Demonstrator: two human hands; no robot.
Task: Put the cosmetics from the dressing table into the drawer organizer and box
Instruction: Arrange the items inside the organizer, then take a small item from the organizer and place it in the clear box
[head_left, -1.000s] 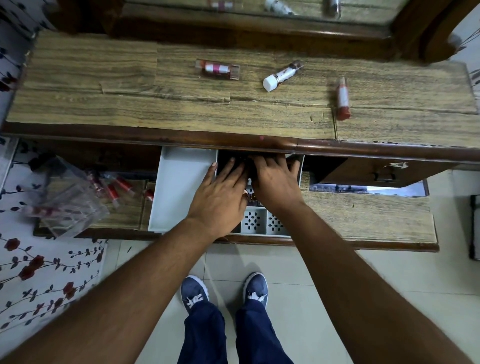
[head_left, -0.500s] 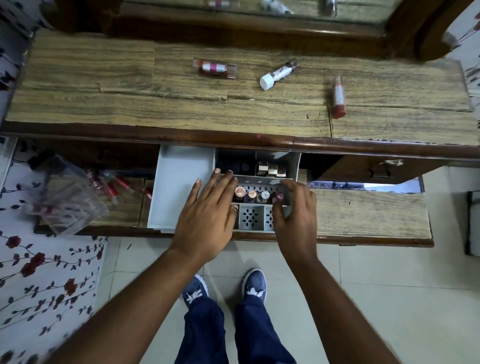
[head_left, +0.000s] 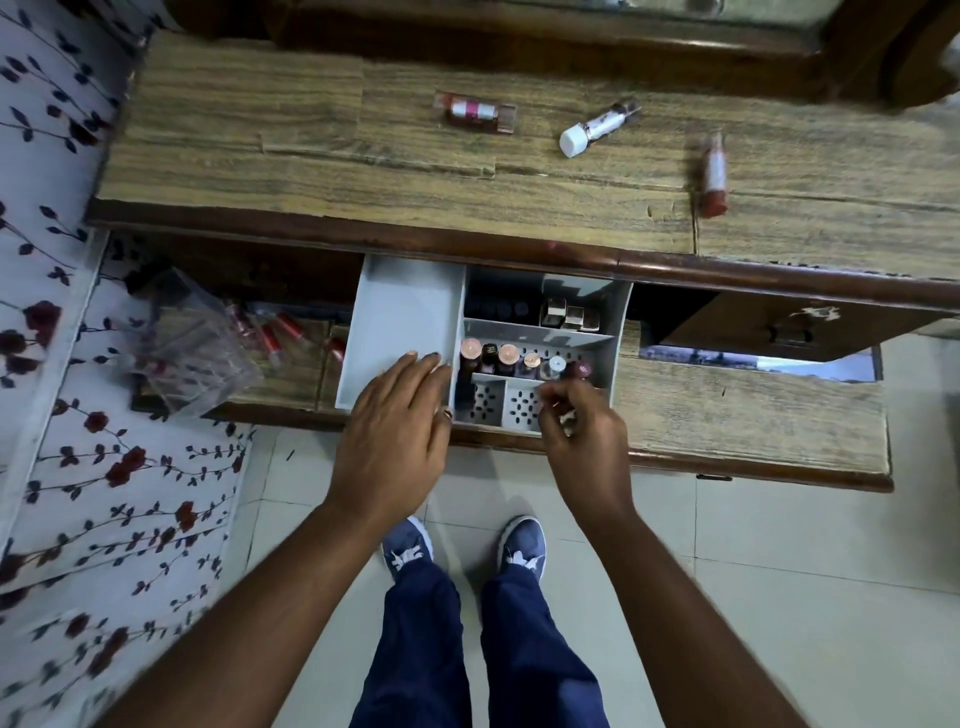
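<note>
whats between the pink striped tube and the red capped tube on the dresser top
In the head view, a white-capped tube lies between the pink-striped tube and the red-capped tube, apart from both.

organizer's left bay (head_left: 400, 322) free, bottles (head_left: 524, 358) crowd middle

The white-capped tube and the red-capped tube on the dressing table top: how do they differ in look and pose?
The white-capped tube has a broad white cap and lies diagonally, cap toward the person. The red-capped tube has a dark red end and lies nearly straight front to back, farther right, and looks blurred. Both lie flat on the table top, untouched by either hand.
</note>
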